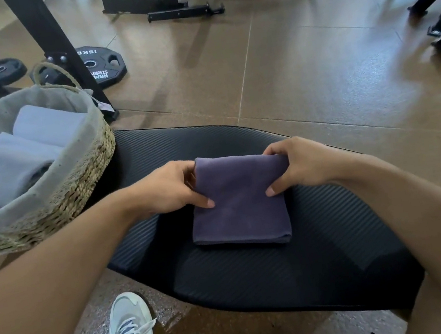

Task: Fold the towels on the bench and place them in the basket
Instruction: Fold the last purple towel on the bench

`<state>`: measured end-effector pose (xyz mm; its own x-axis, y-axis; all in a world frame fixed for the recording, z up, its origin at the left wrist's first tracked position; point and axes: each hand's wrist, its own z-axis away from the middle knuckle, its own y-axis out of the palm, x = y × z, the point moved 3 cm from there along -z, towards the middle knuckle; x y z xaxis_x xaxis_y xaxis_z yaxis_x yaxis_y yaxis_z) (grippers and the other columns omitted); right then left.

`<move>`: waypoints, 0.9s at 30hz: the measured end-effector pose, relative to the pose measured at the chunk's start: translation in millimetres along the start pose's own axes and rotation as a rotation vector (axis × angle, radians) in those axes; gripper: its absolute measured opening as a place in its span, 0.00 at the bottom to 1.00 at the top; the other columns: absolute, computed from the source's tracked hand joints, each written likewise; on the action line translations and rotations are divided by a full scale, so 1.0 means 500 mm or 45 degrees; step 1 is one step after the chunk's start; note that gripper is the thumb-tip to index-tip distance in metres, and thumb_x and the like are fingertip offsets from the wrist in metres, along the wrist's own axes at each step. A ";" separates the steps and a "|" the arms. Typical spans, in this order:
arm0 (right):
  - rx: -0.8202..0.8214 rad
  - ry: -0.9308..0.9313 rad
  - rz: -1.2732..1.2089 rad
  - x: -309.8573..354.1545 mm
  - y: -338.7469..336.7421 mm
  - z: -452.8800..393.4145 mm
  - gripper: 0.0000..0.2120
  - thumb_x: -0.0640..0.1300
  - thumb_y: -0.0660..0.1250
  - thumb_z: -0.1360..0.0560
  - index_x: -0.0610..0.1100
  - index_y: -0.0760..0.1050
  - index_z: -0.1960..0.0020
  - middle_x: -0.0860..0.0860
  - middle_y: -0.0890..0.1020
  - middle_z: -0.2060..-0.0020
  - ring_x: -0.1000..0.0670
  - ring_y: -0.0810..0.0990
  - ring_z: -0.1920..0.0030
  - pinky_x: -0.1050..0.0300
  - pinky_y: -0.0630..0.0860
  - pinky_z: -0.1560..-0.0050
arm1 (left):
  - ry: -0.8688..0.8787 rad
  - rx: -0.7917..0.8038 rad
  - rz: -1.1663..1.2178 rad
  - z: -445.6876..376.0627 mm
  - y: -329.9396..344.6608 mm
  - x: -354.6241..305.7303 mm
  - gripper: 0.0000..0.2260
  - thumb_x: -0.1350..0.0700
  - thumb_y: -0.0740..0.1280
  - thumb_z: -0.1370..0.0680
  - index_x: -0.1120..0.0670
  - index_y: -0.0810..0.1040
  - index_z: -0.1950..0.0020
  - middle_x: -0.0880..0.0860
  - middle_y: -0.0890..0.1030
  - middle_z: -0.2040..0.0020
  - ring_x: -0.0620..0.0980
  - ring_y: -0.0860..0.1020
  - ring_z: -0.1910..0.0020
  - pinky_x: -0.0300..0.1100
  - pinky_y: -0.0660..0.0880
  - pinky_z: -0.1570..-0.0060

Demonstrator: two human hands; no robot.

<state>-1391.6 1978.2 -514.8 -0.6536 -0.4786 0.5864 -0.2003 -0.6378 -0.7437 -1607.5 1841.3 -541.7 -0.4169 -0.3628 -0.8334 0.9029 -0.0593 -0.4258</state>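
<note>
A dark purple towel [241,209], folded into a small rectangle, lies on the black ribbed bench pad [327,259]. My left hand [167,189] grips its far left edge, thumb on top and fingers curled round the side. My right hand [299,165] grips the far right edge the same way. The woven basket [85,172] with a grey cloth liner stands at the left end of the bench. Inside it lie several folded light grey-blue towels [12,158] and a dark one at the lower left.
Black weight plates [101,66] lie on the brown floor behind the basket, beside a black rack leg [65,52]. More black machine frames stand at the back and right. My white sneaker [132,331] rests on the floor below the bench.
</note>
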 end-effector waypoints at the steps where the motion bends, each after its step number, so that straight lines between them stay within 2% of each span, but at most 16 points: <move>1: -0.032 -0.010 -0.004 0.003 0.003 -0.005 0.20 0.43 0.84 0.38 0.51 0.81 0.50 0.53 0.86 0.57 0.49 0.84 0.53 0.50 0.80 0.51 | -0.005 0.009 0.026 0.000 -0.004 0.001 0.23 0.60 0.82 0.36 0.52 0.83 0.43 0.50 0.87 0.50 0.52 0.85 0.48 0.48 0.81 0.45; 5: -0.272 -0.048 -0.236 0.012 0.012 -0.025 0.21 0.36 0.81 0.39 0.51 0.81 0.49 0.55 0.85 0.56 0.51 0.83 0.52 0.55 0.81 0.52 | -0.002 -0.098 0.093 0.001 -0.031 -0.005 0.15 0.60 0.80 0.31 0.56 0.80 0.47 0.51 0.84 0.55 0.47 0.80 0.56 0.41 0.76 0.58; 7: -0.369 -0.052 -0.308 0.009 0.022 -0.034 0.23 0.34 0.81 0.38 0.51 0.81 0.48 0.57 0.85 0.57 0.54 0.83 0.54 0.63 0.79 0.55 | 0.038 -0.151 0.114 0.003 -0.041 -0.002 0.13 0.63 0.79 0.31 0.57 0.80 0.50 0.54 0.83 0.57 0.48 0.79 0.57 0.44 0.76 0.56; 8: -0.393 -0.061 -0.325 0.007 0.029 -0.037 0.23 0.34 0.80 0.37 0.51 0.81 0.47 0.57 0.85 0.56 0.54 0.83 0.54 0.64 0.79 0.55 | 0.061 -0.177 0.093 0.004 -0.043 0.001 0.14 0.62 0.80 0.33 0.56 0.80 0.52 0.54 0.83 0.58 0.48 0.79 0.58 0.46 0.76 0.54; 11: -0.473 -0.121 -0.329 -0.004 0.046 -0.037 0.18 0.37 0.79 0.35 0.52 0.83 0.49 0.56 0.87 0.57 0.54 0.85 0.53 0.55 0.81 0.50 | 0.115 -0.265 -0.001 0.003 -0.037 0.012 0.14 0.60 0.81 0.36 0.54 0.79 0.56 0.50 0.82 0.62 0.44 0.78 0.62 0.44 0.76 0.56; 14: -0.540 -0.185 -0.353 -0.008 0.053 -0.014 0.14 0.35 0.76 0.32 0.51 0.84 0.52 0.57 0.87 0.58 0.57 0.84 0.55 0.61 0.79 0.53 | 0.163 -0.360 -0.126 0.005 -0.024 0.016 0.13 0.64 0.79 0.32 0.51 0.78 0.59 0.49 0.84 0.61 0.41 0.77 0.65 0.42 0.77 0.59; 16: -0.541 -0.227 -0.361 -0.011 0.056 0.005 0.15 0.31 0.73 0.31 0.50 0.83 0.53 0.56 0.86 0.58 0.57 0.84 0.55 0.63 0.79 0.53 | 0.210 -0.368 -0.143 0.010 -0.017 0.021 0.13 0.64 0.77 0.31 0.48 0.77 0.61 0.50 0.86 0.55 0.44 0.80 0.61 0.46 0.79 0.54; 18: -0.516 -0.280 -0.363 -0.017 0.058 0.024 0.17 0.29 0.73 0.32 0.50 0.83 0.53 0.55 0.86 0.56 0.57 0.84 0.54 0.63 0.80 0.51 | 0.256 -0.327 -0.145 0.021 -0.011 0.024 0.13 0.68 0.73 0.30 0.50 0.76 0.62 0.49 0.86 0.51 0.45 0.82 0.56 0.47 0.80 0.52; 20: -0.485 -0.350 -0.353 -0.024 0.056 0.042 0.17 0.29 0.75 0.32 0.50 0.83 0.54 0.54 0.86 0.53 0.56 0.84 0.50 0.61 0.79 0.46 | 0.272 -0.269 -0.143 0.034 -0.009 0.024 0.15 0.71 0.71 0.29 0.50 0.76 0.62 0.47 0.85 0.48 0.44 0.83 0.54 0.45 0.80 0.52; 23: -0.425 -0.441 -0.245 -0.030 0.057 0.066 0.16 0.31 0.77 0.31 0.50 0.84 0.53 0.55 0.84 0.45 0.58 0.82 0.43 0.67 0.73 0.40 | 0.241 -0.156 -0.157 0.056 -0.010 0.020 0.18 0.70 0.70 0.29 0.45 0.78 0.63 0.44 0.84 0.44 0.44 0.84 0.48 0.46 0.80 0.44; 25: -0.380 -0.448 -0.172 -0.032 0.060 0.079 0.19 0.27 0.72 0.29 0.52 0.84 0.54 0.56 0.82 0.42 0.59 0.80 0.39 0.70 0.70 0.38 | 0.215 -0.105 -0.176 0.067 -0.008 0.011 0.14 0.66 0.65 0.31 0.46 0.80 0.63 0.41 0.83 0.43 0.44 0.83 0.44 0.49 0.78 0.38; 27: -0.313 -0.421 -0.173 -0.033 0.064 0.088 0.24 0.24 0.64 0.28 0.54 0.84 0.57 0.58 0.81 0.39 0.60 0.77 0.36 0.68 0.69 0.36 | 0.201 -0.084 -0.165 0.076 -0.004 -0.004 0.14 0.62 0.61 0.34 0.46 0.82 0.66 0.39 0.83 0.43 0.42 0.81 0.42 0.48 0.73 0.35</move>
<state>-1355.1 1939.1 -534.0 -0.3479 -0.5934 0.7258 -0.4626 -0.5647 -0.6834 -1604.5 1806.6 -525.7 -0.5448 -0.2054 -0.8130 0.8341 -0.0329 -0.5507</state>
